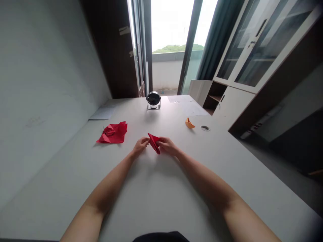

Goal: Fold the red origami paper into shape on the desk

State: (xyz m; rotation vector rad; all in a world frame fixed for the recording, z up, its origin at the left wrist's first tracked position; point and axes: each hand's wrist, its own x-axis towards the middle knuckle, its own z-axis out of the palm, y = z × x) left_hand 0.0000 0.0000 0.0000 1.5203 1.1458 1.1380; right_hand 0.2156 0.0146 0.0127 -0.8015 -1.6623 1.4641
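A piece of folded red paper [153, 141] with pointed corners is held up over the white table, between my two hands. My right hand [167, 146] pinches it from the right, thumb and fingers closed on its folded layers. On the other side, my left hand [141, 146] has its fingers curled together, with the fingertips at the paper's left edge. Farther left lies more red paper [118, 132], creased and partly folded, on the table. A small orange folded paper piece [189, 123] rests to the right, beyond my right hand.
Near the far edge of the white table [156, 195] stands a round black device on a metal stand [153, 100]. White sheets [193, 108] lie at the back right, another sheet [103, 112] at the back left. A round cable hole [205, 128] opens near the right edge.
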